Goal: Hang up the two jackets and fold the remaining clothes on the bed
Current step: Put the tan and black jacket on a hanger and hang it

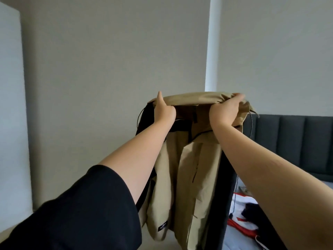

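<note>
Nearest my lens at seven o'clock was the black sleeve [77,213] on the left arm, with the bare right forearm crossing at four o'clock. Both arms reached up toward the middle of the view, where I had the tan jacket [187,177] lifted by its top edge. My left hand [164,110] was clenched round the hood edge at its left end, thumb pointing up; my right hand [226,110] had a bunched fistful of the same edge at its right end. The jacket hung open below them, dark lining showing down both sides, a small black label near the hem at six o'clock. It was held in the air, apart from the bed [270,244].

At five o'clock, on the bed, lay the remaining clothes [243,217], a heap of white, red and dark cloth. The dark padded headboard [295,141] stood at three o'clock.

I judged this the first jacket's hanging step, barely started. No hanger or rail showed in view, so the next move called for finding one and feeding it into the shoulders while one hand kept the collar up.
</note>
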